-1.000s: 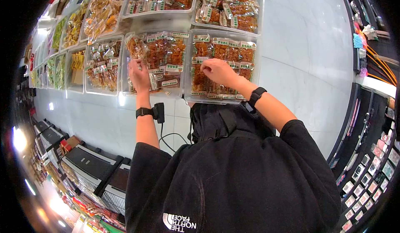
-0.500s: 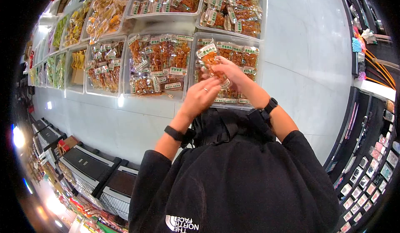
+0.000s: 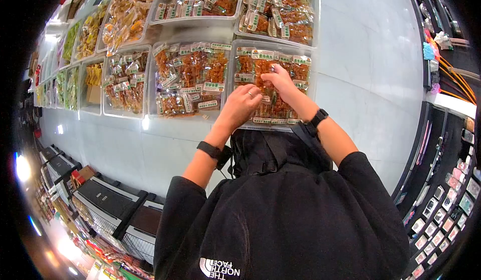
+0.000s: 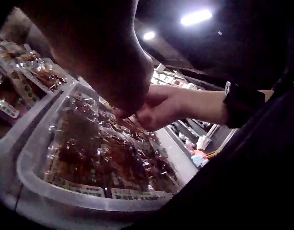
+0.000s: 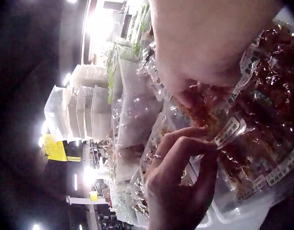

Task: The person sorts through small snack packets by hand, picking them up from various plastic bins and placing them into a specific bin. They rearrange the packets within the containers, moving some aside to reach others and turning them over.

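**Two Hands (image 3: 273,87) Meet Over a Snack Bin (image 3: 313,82)**

Our left hand (image 3: 240,107), a ring (image 3: 250,94) on one finger, pinches the near end of a clear, labelled packet (image 3: 262,67) of reddish-brown food, while our right hand (image 3: 283,83) grips its side with curled fingers. The packet lies over rows of similar packets (image 3: 300,72) inside the translucent bin directly before us. A second packed bin (image 3: 151,82) stands just to the left. Black bands (image 3: 209,150) circle both our wrists above the pale floor (image 3: 355,54).
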Action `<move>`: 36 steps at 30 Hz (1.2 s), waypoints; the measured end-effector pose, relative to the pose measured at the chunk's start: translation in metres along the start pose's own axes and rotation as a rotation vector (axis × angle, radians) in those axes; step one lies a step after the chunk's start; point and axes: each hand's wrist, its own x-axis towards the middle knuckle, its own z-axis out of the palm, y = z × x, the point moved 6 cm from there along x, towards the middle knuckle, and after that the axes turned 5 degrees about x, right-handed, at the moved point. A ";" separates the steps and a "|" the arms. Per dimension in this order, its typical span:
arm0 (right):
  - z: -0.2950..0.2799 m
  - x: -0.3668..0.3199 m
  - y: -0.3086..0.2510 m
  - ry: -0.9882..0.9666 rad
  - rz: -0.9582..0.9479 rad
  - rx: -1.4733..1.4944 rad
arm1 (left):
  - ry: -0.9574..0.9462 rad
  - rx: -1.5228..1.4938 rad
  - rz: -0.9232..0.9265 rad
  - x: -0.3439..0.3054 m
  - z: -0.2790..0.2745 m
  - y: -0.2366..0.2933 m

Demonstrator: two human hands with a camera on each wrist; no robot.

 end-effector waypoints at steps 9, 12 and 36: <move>0.020 0.042 0.009 0.015 -0.017 -0.211 | -0.074 0.089 -0.170 -0.011 0.005 -0.027; 0.020 0.052 0.015 0.046 -0.027 -0.289 | -0.041 0.065 -0.207 -0.018 0.011 -0.028; 0.021 0.034 -0.034 0.308 -0.338 -0.839 | -0.183 0.201 -0.334 -0.010 0.037 -0.021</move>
